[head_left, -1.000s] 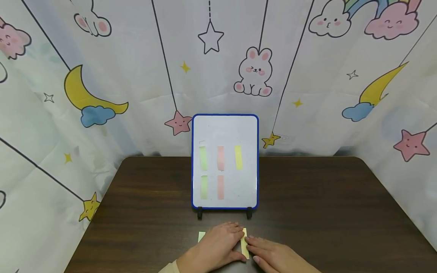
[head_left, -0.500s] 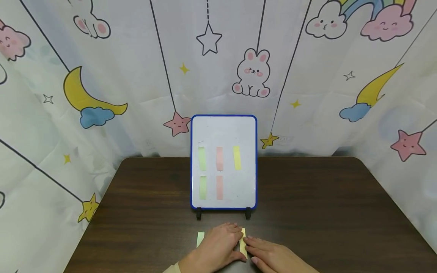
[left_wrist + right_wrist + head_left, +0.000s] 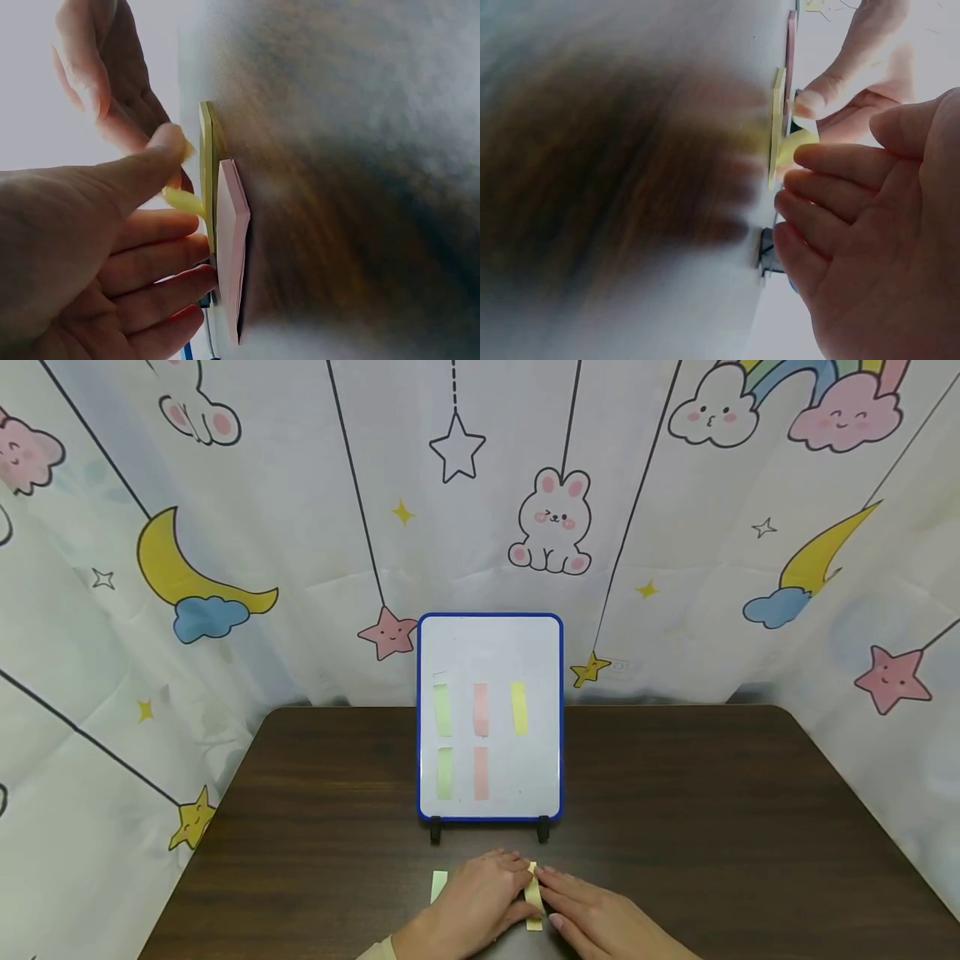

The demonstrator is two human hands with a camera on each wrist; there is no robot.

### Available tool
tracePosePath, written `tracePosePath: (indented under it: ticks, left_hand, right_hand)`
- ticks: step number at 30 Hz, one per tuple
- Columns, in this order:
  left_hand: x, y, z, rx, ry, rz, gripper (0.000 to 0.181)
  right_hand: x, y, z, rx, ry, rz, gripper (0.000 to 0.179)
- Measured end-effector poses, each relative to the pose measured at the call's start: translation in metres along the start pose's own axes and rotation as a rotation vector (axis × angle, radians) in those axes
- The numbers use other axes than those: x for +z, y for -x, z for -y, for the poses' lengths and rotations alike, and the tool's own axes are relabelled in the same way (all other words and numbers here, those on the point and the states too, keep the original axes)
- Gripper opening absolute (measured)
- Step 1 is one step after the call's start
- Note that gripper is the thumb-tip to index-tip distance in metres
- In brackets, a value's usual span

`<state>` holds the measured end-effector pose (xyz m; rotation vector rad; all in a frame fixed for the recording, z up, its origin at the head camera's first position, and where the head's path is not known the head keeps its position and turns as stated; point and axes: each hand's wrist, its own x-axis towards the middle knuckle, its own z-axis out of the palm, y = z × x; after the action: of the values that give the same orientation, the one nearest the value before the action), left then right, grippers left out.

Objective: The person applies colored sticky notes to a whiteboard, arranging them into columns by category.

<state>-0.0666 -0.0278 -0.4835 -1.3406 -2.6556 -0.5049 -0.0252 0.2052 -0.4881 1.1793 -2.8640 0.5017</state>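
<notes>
On the near part of the table, a yellow sticky-note pad point(image 3: 533, 920) lies between my two hands. Its top strip point(image 3: 798, 144) bends up in a curl. My left hand point(image 3: 476, 897) has its thumb and forefinger around this curled strip; the contact is partly hidden. The other left fingers lie along a pink sticky-note pad point(image 3: 234, 240). From the right, my right hand point(image 3: 596, 906) sets its nearly straight fingers against the yellow pad's side, forefinger tip touching the curl. A green sticky-note pad point(image 3: 438, 885) shows left of my left hand, partly covered.
Behind the hands stands a blue-framed whiteboard point(image 3: 487, 643) on black feet point(image 3: 543, 829). It bears two green strips point(image 3: 444, 710), two pink strips point(image 3: 481, 710) and one yellow strip point(image 3: 520, 708). A patterned curtain point(image 3: 315, 568) hangs behind the dark wooden table point(image 3: 712, 793).
The yellow top strip has lifted and bowed up from its pad. My right fingertips have shifted slightly up along the pad; the left hand stays nearly in place.
</notes>
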Motion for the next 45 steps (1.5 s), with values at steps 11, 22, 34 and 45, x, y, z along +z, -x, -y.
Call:
tracePosePath:
  ticks: [11, 22, 34, 45]
  left_hand:
    - [0.003, -0.003, -0.005, 0.043, -0.195, -0.008, 0.029]
    - [0.005, -0.003, -0.007, -0.027, -0.142, -0.03, 0.025]
    - [0.003, -0.005, -0.009, -0.078, -0.067, -0.088, 0.023]
    - [0.002, -0.006, -0.009, -0.045, -0.188, -0.121, 0.022]
  right_hand:
    - [-0.005, -0.003, 0.006, 0.083, -0.028, 0.028, 0.044]
    - [-0.014, -0.001, 0.012, 0.095, -0.065, 0.102, 0.041]
    - [-0.002, -0.002, 0.008, 0.044, -0.053, 0.138, 0.043]
    - [0.0, -0.004, 0.006, 0.016, -0.073, 0.131, 0.044]
